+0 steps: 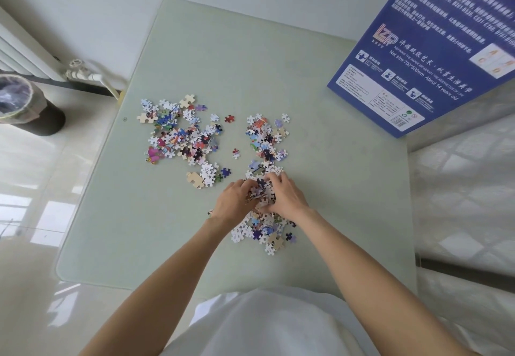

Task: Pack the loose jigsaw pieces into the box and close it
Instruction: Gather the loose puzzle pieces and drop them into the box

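Loose jigsaw pieces lie on a pale green glass table [320, 188] in heaps: a big left heap [178, 135], a middle heap [266, 138] and a near heap [264, 230]. My left hand [234, 202] and my right hand [287, 196] are cupped together over a handful of pieces [260, 191] between them, fingers curled around it. The blue puzzle box [418, 57] stands at the table's far right corner, its printed back facing me; whether it stands open is hidden.
A bin lined with a plastic bag [19, 102] stands on the floor at the left, below a white radiator [25, 51] with pipes. A white quilted mattress [468, 188] borders the table's right edge.
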Available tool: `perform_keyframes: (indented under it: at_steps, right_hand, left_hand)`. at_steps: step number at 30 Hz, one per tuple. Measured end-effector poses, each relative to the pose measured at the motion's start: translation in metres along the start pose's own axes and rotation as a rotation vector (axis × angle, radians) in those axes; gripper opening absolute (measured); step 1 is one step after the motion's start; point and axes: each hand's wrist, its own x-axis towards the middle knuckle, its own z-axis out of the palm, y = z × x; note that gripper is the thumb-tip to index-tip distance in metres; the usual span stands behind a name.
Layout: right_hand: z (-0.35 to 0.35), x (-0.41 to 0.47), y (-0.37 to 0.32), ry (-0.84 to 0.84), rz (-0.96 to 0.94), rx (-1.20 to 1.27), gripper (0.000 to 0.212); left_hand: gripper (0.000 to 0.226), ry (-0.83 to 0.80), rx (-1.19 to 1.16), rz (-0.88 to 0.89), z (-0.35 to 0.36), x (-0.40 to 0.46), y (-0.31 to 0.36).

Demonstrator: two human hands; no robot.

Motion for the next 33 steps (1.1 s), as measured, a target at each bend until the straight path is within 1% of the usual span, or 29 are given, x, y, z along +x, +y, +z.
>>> perform_keyframes:
  at_steps: [2, 5, 10, 16, 24, 27, 29, 33]
  right_hand:
    - [0.001, -0.002, 0.001, 0.020, 0.019, 0.045, 0.069]
    - [0.002, -0.004, 0.001, 0.062, 0.033, 0.063, 0.059]
    - [-0.001, -0.007, 0.000, 0.105, 0.054, 0.158, 0.046]
    - [-0.009, -0.011, 0.005, 0.133, 0.055, 0.297, 0.043]
    - [-0.023, -0.017, 0.009, 0.147, 0.032, 0.261, 0.035]
    - [-0.037, -0.025, 0.013, 0.151, -0.004, 0.220, 0.033]
    - [-0.054, -0.033, 0.016, 0.158, -0.066, 0.187, 0.033]
    - [-0.110, -0.054, 0.025, 0.251, -0.193, 0.170, 0.026]
  left_hand:
    - [0.029, 0.016, -0.007, 0.012, -0.002, 0.002, -0.002]
    - [0.029, 0.028, -0.011, -0.006, -0.004, 0.004, -0.004]
    - [0.021, 0.029, -0.047, -0.033, -0.006, 0.008, -0.010]
    - [0.019, 0.040, -0.055, -0.115, -0.014, 0.007, -0.017]
    - [0.020, 0.019, -0.043, -0.207, -0.022, -0.001, -0.017]
    - [0.020, 0.032, -0.076, -0.193, -0.028, -0.004, -0.006]
    - [0.020, 0.042, -0.100, -0.159, -0.037, -0.004, 0.005]
    - [0.018, 0.089, -0.181, -0.026, -0.067, 0.009, 0.041]
